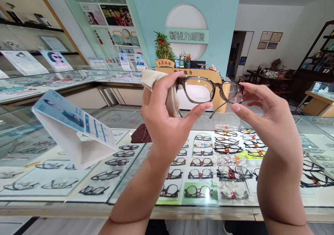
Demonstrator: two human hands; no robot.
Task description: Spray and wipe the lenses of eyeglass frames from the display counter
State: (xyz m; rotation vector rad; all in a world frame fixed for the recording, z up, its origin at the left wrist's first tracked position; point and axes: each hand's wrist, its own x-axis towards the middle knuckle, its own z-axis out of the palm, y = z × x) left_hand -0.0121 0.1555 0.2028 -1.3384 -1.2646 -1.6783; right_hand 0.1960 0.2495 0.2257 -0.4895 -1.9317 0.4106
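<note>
Raised above the glass counter is a pair of dark-framed eyeglasses [214,86], its clear lenses facing me. My left hand [167,106] grips the left end of the frame, thumb beneath the lens, and also clasps a cream cleaning cloth [153,77] that drapes behind its fingers. At the other end, my right hand [268,113] pinches the right rim between thumb and fingers. One temple arm [217,110] slants down behind the lenses. The other temple is mostly hidden by my left hand and the cloth.
Inside the glass display counter [146,207] lie several rows of eyeglasses [200,174]. On its top stand a folded card sign [75,120] at left and a maroon pouch [140,134] behind my left forearm. Farther back are a wooden reception desk [161,71] and a potted plant [164,47].
</note>
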